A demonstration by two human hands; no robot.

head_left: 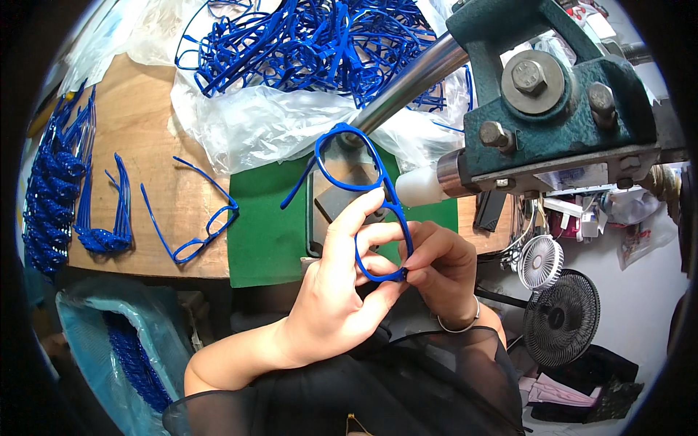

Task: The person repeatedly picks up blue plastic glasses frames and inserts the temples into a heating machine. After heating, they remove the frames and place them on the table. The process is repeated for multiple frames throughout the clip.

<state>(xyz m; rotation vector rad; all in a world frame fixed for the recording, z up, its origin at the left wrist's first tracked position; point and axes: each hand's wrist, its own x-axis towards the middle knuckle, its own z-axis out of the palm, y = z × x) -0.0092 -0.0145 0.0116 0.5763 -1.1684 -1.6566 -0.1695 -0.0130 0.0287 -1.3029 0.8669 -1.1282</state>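
Observation:
Over the green mat [254, 225], both hands are on one blue eyeglass frame [356, 188]. It is held upright on end, one rim above the other, with a temple arm sticking out at the left. My left hand [331, 291] is closed on the lower rim, fingers partly through its opening. At the frame's lower right corner, my right hand [445, 272] pinches the end piece between thumb and fingertips. Whatever small part may lie within that pinch is hidden. A white cylindrical tip [420, 187] of a green metal press [567, 149] is just right of the frame.
A large heap of blue frames [305, 51] lies on clear plastic sheeting [233, 131] at the back. One loose frame [211, 232] and stacked frames [102, 240] are on the wooden table [138, 94]. A blue-lined bin [80, 320] stands lower left; fans [560, 320] are at right.

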